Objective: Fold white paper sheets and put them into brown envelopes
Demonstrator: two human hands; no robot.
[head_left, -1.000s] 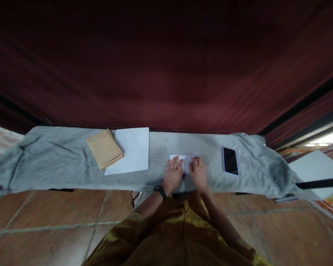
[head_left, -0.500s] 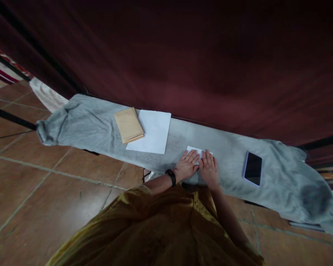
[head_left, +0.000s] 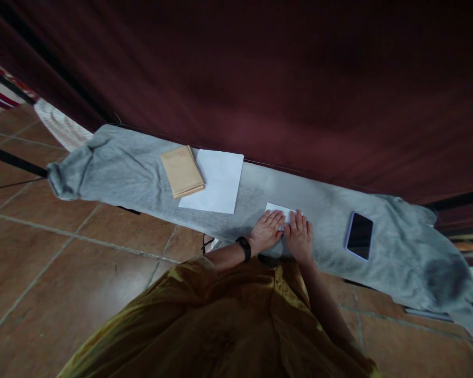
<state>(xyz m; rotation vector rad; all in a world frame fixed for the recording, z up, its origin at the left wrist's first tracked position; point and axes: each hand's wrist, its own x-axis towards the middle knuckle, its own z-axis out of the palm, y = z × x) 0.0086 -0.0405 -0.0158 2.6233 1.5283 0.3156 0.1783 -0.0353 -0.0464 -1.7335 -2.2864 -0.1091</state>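
Observation:
A small folded piece of white paper [head_left: 279, 208] lies on the grey cloth in front of me, its lower part covered by my hands. My left hand [head_left: 265, 231], with a black band at the wrist, rests flat on its left side, fingers stretched forward. Flat on the right side lies my right hand [head_left: 298, 237], fingers also extended. The two hands nearly touch at the thumbs. Further left are larger white sheets [head_left: 223, 181], partly under a stack of brown envelopes [head_left: 182, 171].
The grey cloth [head_left: 134, 173] drapes a long narrow surface and is wrinkled at both ends. A phone [head_left: 359, 236] with a purple edge lies to the right. A dark red curtain [head_left: 260, 105] hangs along the far edge. Tiled floor [head_left: 55, 262] shows on the near side.
Both hands have slid slightly toward me over the paper, so a bit more of its top edge shows. The view has shifted slightly; the other things lie as before.

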